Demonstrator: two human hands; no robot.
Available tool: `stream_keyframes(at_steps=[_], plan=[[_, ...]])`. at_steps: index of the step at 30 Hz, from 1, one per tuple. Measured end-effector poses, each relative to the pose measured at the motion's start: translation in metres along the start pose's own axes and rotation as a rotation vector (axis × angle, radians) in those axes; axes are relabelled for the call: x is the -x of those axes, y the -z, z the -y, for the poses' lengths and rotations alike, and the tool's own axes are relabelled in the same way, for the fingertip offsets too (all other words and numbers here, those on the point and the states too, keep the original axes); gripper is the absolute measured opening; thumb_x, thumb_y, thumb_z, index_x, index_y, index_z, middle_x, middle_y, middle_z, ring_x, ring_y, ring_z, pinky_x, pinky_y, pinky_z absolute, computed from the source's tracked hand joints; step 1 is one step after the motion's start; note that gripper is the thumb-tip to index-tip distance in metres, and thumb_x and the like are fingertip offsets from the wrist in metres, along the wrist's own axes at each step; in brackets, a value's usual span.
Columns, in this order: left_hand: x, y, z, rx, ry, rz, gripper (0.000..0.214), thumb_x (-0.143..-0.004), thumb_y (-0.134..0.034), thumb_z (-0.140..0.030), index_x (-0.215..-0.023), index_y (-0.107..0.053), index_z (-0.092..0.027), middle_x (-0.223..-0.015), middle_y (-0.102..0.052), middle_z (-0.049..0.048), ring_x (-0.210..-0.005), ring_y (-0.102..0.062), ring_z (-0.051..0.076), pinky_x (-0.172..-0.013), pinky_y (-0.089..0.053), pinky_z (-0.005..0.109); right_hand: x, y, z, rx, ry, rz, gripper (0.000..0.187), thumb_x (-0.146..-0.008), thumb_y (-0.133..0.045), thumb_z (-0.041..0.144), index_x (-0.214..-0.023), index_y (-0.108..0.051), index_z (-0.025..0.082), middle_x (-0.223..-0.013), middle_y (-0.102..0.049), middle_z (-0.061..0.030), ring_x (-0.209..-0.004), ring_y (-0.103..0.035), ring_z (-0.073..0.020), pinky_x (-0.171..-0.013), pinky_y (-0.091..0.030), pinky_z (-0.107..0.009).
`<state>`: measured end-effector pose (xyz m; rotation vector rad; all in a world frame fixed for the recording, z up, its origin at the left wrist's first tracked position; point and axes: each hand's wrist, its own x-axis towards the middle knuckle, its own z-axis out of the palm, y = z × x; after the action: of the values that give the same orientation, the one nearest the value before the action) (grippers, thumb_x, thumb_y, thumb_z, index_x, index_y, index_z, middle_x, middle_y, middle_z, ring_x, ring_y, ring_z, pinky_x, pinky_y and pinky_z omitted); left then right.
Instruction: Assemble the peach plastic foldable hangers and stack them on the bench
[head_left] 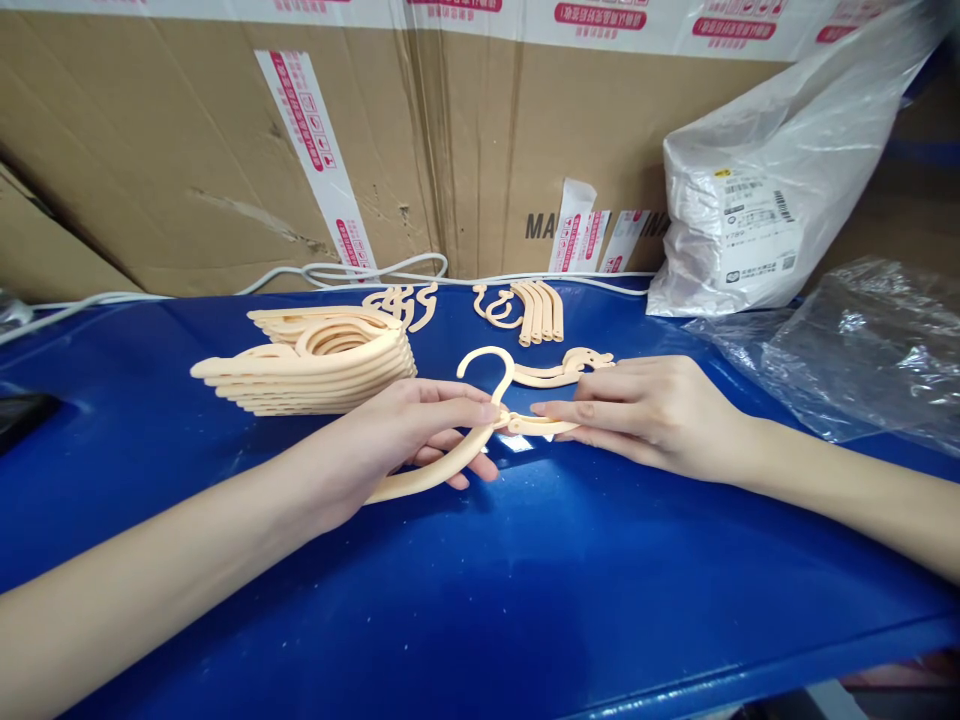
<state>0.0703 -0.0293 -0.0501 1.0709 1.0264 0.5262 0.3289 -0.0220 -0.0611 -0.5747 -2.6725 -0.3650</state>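
My left hand (442, 425) pinches a cream plastic folding hanger (431, 477) at its middle joint, where the curved hook stands up. One arm of the hanger slopes down to the left below my palm. My right hand (645, 415) grips the other arm, a shorter-looking piece that meets the joint, with its outer end hidden in my fingers. Just behind my right hand lies another cream hanger piece (547, 376). To the left of my left hand stands a stack of folded hangers (315, 370).
Loose hooks (401, 303) and several hanger arms (541, 312) lie at the back of the blue table (480, 620). Behind them run a white cable (315, 275) and a large cardboard box (225, 150). A white plastic bag (735, 210) and clear film (862, 350) occupy the right.
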Motion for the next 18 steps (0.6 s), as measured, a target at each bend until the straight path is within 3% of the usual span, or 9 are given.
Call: stream_keyframes(at_steps=[10, 18], plan=[[-0.0012, -0.0008, -0.0012, -0.011, -0.004, 0.046, 0.015, -0.084, -0.074, -0.031, -0.092, -0.069, -0.019, -0.073, -0.077, 0.0025, -0.062, -0.073, 0.012, -0.054, -0.055, 0.01, 0.0, 0.0016, 0.0006, 0.06, -0.018, 0.003, 0.033, -0.102, -0.043, 0.031, -0.117, -0.07, 0.019, -0.078, -0.068, -0.0019, -0.069, -0.062, -0.0133, -0.06, -0.042, -0.026], [-0.0006, -0.0016, -0.0036, -0.107, -0.009, 0.068, 0.016, -0.086, -0.071, -0.034, -0.093, -0.071, -0.02, -0.074, -0.076, -0.0003, -0.065, -0.072, 0.01, -0.055, -0.054, 0.009, -0.0007, 0.0017, 0.0027, 0.045, 0.0, -0.006, 0.03, -0.1, -0.048, 0.031, -0.119, -0.069, 0.019, -0.075, -0.067, -0.001, -0.064, -0.058, -0.0122, -0.059, -0.04, -0.026]])
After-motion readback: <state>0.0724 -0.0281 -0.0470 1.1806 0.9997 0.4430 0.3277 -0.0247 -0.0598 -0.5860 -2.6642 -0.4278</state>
